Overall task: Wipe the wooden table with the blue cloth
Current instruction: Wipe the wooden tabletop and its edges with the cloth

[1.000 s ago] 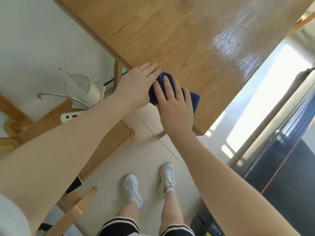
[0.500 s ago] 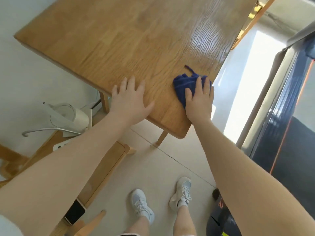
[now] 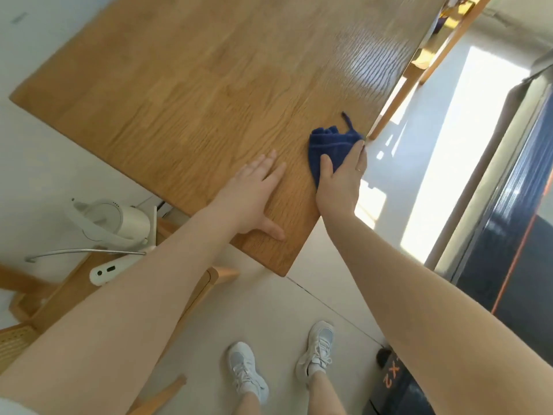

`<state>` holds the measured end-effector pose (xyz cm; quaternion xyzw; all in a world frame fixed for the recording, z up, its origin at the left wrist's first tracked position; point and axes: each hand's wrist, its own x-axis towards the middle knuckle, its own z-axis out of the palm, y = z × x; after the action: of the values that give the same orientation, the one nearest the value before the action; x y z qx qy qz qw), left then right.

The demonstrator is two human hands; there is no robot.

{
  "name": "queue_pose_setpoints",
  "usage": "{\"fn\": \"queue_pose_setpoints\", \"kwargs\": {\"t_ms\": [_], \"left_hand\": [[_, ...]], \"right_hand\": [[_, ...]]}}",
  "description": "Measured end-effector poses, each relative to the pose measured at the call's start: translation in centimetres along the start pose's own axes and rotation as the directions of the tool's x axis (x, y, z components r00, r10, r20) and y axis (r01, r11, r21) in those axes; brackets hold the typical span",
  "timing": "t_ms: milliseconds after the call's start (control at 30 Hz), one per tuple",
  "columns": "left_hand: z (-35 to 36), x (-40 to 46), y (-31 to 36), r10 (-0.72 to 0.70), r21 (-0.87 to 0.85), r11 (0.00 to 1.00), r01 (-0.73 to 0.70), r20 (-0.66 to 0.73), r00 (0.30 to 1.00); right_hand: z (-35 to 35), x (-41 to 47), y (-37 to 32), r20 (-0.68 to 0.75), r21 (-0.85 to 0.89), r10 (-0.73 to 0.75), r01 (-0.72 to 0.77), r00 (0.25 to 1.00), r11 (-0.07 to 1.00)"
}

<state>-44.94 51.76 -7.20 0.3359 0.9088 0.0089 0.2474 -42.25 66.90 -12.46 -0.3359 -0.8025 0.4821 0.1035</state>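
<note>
While left hand (image 3: pixel 254 193) lies flat on wooden table (image 3: pixel 179 85), right hand (image 3: pixel 341 181) presses blue cloth (image 3: pixel 327 148).

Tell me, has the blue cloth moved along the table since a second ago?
Yes. The blue cloth slid under the right hand from the table's near corner, further along its right edge.

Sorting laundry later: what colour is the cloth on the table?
Dark blue cloth, seen in the head view.

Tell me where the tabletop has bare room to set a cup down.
The wooden table is bare across its whole far and middle span, beyond both hands. Only the near corner is taken: the left hand lies flat there, and the right hand presses the blue cloth at the right edge.
</note>
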Motion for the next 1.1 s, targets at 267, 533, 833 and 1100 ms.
{"fn": "queue_pose_setpoints", "kwargs": {"t_ms": [267,533,833,1100], "left_hand": [[-0.9,-0.3,1.4,-0.060,0.035,0.998,0.058,0.058,0.996],[-1.0,-0.1,1.3,-0.071,0.031,0.997,0.069,0.081,0.994],[-5.0,2.1,0.9,0.027,0.149,0.988,-0.036,0.060,0.998],[-9.8,10.9,0.5,0.127,0.099,0.988,-0.117,-0.099,0.987]], "right_hand": [[-0.9,-3.8,0.8,0.187,0.097,0.075,-0.095,0.979,0.991],[-0.9,1.5,0.0,0.039,0.195,0.047,-0.053,0.998,0.979],[-1.4,-1.1,-0.8,0.027,-0.096,0.038,-0.035,0.999,0.995],[-1.3,9.2,-0.3,-0.077,0.212,0.100,-0.082,0.992,0.974]]}}
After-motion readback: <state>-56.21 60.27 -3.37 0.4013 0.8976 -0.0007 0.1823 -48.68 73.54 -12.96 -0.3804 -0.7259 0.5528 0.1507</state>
